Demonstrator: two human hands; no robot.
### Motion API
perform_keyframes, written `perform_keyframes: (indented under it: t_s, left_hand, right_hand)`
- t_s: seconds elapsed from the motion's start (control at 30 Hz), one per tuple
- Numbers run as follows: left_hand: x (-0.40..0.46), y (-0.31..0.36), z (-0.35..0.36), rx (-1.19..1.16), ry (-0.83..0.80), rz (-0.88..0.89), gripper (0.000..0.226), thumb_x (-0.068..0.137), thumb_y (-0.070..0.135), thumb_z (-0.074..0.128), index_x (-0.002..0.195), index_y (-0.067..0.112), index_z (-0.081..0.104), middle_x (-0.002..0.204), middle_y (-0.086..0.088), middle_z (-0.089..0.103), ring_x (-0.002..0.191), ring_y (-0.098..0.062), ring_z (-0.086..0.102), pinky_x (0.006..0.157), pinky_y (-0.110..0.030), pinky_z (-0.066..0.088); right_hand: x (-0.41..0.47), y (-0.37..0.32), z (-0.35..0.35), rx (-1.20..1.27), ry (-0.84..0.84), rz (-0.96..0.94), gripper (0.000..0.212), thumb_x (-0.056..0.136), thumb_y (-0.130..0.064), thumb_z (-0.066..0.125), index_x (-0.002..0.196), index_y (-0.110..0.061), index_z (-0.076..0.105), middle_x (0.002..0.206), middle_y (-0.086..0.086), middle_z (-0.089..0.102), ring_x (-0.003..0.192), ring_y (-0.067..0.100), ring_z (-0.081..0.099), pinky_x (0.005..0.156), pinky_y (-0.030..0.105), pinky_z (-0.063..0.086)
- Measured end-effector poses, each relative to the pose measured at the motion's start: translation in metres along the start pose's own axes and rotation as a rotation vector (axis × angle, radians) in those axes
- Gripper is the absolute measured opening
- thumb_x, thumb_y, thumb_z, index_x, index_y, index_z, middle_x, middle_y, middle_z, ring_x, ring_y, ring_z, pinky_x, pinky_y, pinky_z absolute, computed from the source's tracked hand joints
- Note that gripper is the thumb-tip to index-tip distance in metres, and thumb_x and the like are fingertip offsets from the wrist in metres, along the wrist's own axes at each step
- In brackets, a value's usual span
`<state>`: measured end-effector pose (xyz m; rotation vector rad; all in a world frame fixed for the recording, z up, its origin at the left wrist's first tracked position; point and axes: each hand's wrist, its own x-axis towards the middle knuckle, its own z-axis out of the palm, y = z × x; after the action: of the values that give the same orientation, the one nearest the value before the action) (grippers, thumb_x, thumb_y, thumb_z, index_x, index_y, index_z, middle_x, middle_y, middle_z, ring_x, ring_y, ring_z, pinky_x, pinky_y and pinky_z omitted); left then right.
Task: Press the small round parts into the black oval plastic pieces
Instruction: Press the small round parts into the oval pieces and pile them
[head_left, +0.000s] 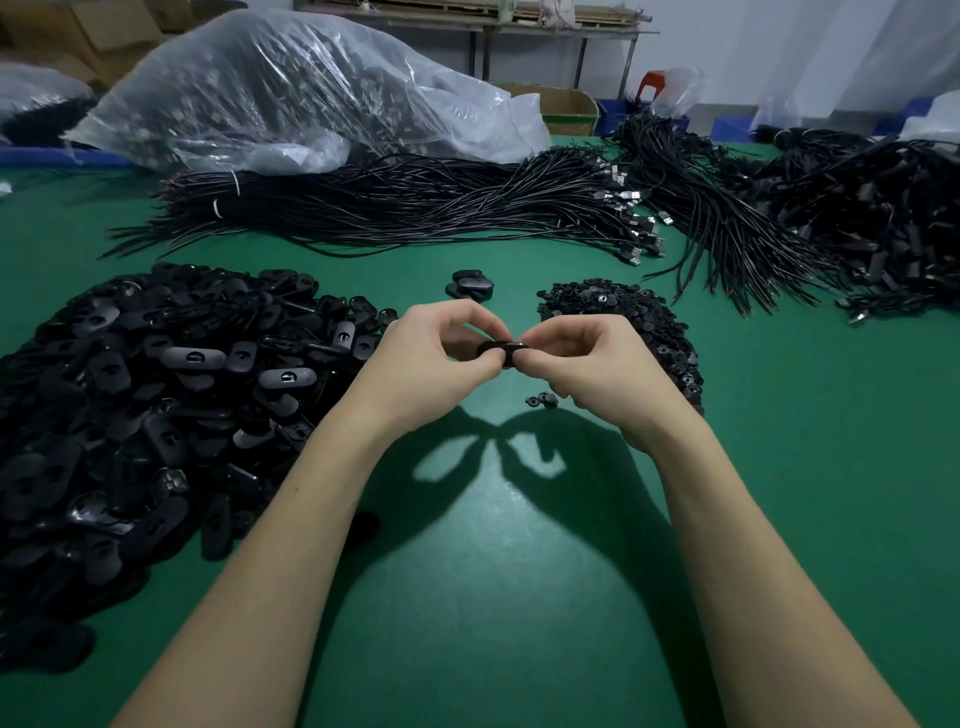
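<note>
Both hands meet above the middle of the green table (467, 597) and hold one black oval plastic piece (501, 349) between them. My left hand (431, 358) pinches its left end, and my right hand (587, 369) pinches its right end with curled fingers. A large heap of black oval pieces (156, 405) lies to the left. A smaller heap of small round parts (628, 317) lies behind my right hand. Two or three loose round parts (543, 400) sit on the table under my right hand. Whether a round part is in the held piece is hidden.
A few oval pieces (470, 285) lie stacked just beyond my hands. Bundles of black cables (415, 208) stretch across the far table, with more cables (857, 218) at the right. A big clear plastic bag (291, 88) sits at the back left.
</note>
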<state>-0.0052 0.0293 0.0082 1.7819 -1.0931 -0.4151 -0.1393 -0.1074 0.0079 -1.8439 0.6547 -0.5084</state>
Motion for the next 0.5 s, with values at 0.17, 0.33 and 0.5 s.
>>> perform_keyframes:
  t_s: [0.17,0.33,0.5]
  left_hand:
    - [-0.0007,0.0018,0.0013,0.079,0.021,0.019,0.011,0.089,0.022,0.073,0.09,0.032,0.071,0.08,0.016,0.076,0.067,0.006,0.063,0.061,-0.004,0.039]
    - [-0.0014,0.0014,0.0013,0.097,0.02,0.018,0.01,0.089,0.023,0.073,0.089,0.033,0.072,0.08,0.015,0.076,0.071,0.006,0.065,0.063,-0.004,0.039]
    - [-0.0012,0.0003,0.0012,0.114,0.019,0.014,0.009,0.091,0.024,0.072,0.09,0.033,0.071,0.081,0.018,0.075,0.07,0.005,0.064,0.062,-0.005,0.04]
  right_hand:
    - [0.0023,0.0035,0.0022,-0.042,0.016,-0.011,0.006,0.085,-0.019,0.082,0.088,-0.015,0.078,0.066,-0.011,0.072,0.055,-0.003,0.059,0.055,0.013,0.044]
    - [0.002,0.005,0.001,-0.06,0.0,-0.027,0.004,0.085,-0.019,0.082,0.087,-0.017,0.079,0.067,-0.01,0.072,0.058,-0.002,0.06,0.057,0.015,0.045]
    - [0.0013,0.0061,0.0013,-0.049,0.009,-0.032,0.004,0.085,-0.02,0.083,0.085,-0.019,0.079,0.071,-0.008,0.075,0.063,0.0,0.064,0.061,0.016,0.048]
